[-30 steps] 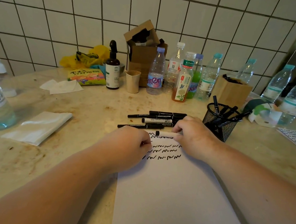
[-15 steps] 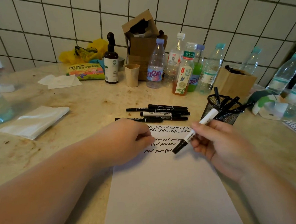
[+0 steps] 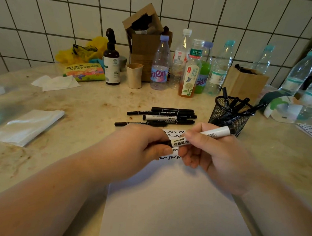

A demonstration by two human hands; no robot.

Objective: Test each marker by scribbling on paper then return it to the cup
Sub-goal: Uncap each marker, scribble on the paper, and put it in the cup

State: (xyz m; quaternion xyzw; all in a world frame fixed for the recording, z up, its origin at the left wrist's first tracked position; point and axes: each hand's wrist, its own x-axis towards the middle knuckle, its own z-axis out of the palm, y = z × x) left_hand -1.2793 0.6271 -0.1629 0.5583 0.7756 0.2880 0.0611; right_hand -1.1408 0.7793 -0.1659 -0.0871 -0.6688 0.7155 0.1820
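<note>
Against white wall tiles, above a sheet of paper (image 3: 174, 201) on a stained counter (image 3: 82, 117), a white marker (image 3: 201, 137) is gripped by the right hand (image 3: 209, 154) and pinched at its black cap by the left hand (image 3: 140, 146), near the mesh cup (image 3: 230, 115).

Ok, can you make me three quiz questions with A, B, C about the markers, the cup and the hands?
1. Where is the black mesh cup?
A. right of the loose markers
B. on the paper
C. by the spray bottle

2. What colour is the held marker's barrel?
A. yellow
B. white
C. green

3. How is that marker held?
A. lying on the table
B. standing in the cup
C. by both hands

Answers: 1 A, it stands right of the loose markers. 2 B, white with a black cap. 3 C, left hand on the cap end, right hand on the barrel.
</note>
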